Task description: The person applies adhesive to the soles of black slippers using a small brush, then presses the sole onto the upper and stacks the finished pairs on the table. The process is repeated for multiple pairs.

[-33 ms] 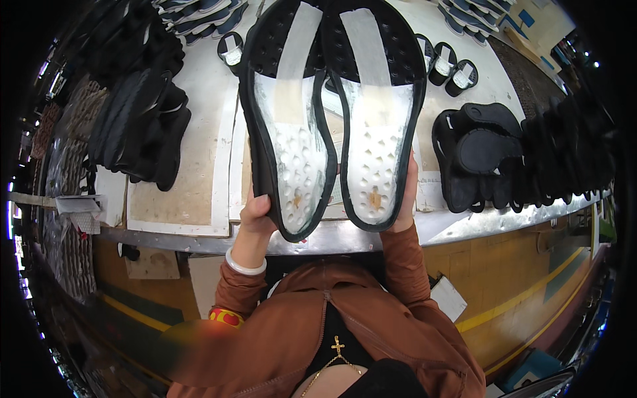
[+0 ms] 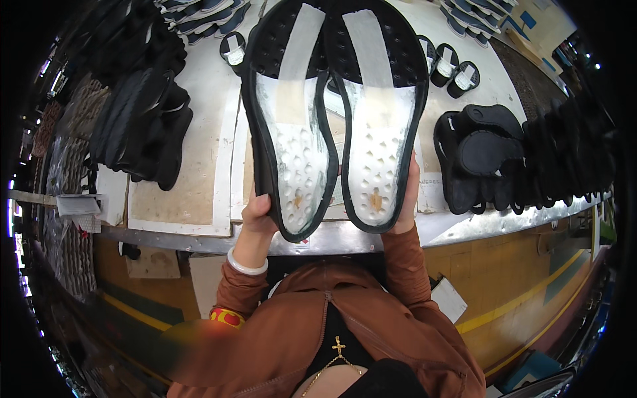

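Two black shoe soles are held up side by side above the table, heels toward me, inner faces showing. The left sole (image 2: 296,149) and the right sole (image 2: 378,142) each have a dimpled white lower part and a black studded forefoot. A pale strip runs lengthwise down each forefoot, and a small brownish patch marks each heel. My left hand (image 2: 257,213) grips the left sole's outer heel edge, thumb showing. My right hand (image 2: 408,199) is closed around the outer heel edge of the right sole. Most fingers of both hands are hidden behind the soles.
On the white table (image 2: 179,205) black soles (image 2: 142,129) are bunched at left. More black soles (image 2: 481,152) stand in a row at right. Small black pieces with white strips (image 2: 464,78) lie behind, near stacked soles (image 2: 471,16). The metal table edge (image 2: 345,244) runs before me.
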Available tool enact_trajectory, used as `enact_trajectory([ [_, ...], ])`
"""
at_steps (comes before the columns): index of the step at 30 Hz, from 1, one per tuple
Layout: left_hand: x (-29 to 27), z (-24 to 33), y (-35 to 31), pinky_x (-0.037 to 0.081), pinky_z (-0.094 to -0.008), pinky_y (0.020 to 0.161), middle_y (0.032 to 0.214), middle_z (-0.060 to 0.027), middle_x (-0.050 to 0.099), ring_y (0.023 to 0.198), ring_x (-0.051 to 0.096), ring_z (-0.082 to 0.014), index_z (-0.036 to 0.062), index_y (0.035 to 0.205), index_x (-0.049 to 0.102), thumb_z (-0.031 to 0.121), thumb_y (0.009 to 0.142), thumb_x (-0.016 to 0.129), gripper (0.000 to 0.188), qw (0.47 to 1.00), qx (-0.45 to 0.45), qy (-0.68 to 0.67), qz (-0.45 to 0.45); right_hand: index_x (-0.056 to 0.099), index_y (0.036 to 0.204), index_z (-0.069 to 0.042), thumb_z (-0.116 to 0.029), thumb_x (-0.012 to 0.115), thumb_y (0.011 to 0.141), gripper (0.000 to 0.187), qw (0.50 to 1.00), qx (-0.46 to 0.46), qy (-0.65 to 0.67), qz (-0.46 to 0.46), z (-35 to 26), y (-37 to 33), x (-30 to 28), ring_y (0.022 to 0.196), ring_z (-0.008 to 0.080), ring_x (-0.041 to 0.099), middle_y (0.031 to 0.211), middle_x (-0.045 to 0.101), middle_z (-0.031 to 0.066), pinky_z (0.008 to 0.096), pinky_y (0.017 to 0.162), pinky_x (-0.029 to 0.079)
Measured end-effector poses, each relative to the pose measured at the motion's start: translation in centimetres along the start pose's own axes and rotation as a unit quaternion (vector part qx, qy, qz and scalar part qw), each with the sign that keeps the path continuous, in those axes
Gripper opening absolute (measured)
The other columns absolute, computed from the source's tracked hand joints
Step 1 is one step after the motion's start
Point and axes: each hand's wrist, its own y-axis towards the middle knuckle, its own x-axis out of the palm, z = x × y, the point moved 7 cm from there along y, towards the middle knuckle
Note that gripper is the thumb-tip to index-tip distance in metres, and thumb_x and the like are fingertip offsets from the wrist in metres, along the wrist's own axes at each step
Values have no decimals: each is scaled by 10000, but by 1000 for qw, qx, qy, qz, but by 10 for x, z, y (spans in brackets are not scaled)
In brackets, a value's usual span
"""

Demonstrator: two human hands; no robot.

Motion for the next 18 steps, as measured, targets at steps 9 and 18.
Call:
enact_trajectory([
  [9,-5,-9,1,472,-748,1002,1653,-225,287,1448,385,-507,121,1651,203,611,888,615,995,983,40,-141,-108,410,1520,19,-504,442,1055,700,993,-68,-101,-1,-14,-13,32,1242,220,602,1404,570,153,358,1074,465],
  [18,31,35,36,276,-383,1228,1688,-160,223,1540,283,-281,72,1664,167,165,865,719,976,926,120,318,166,496,1512,-57,-203,542,1048,489,868,-207,-447,57,-45,-9,60,959,104,584,1179,619,74,265,858,481],
])
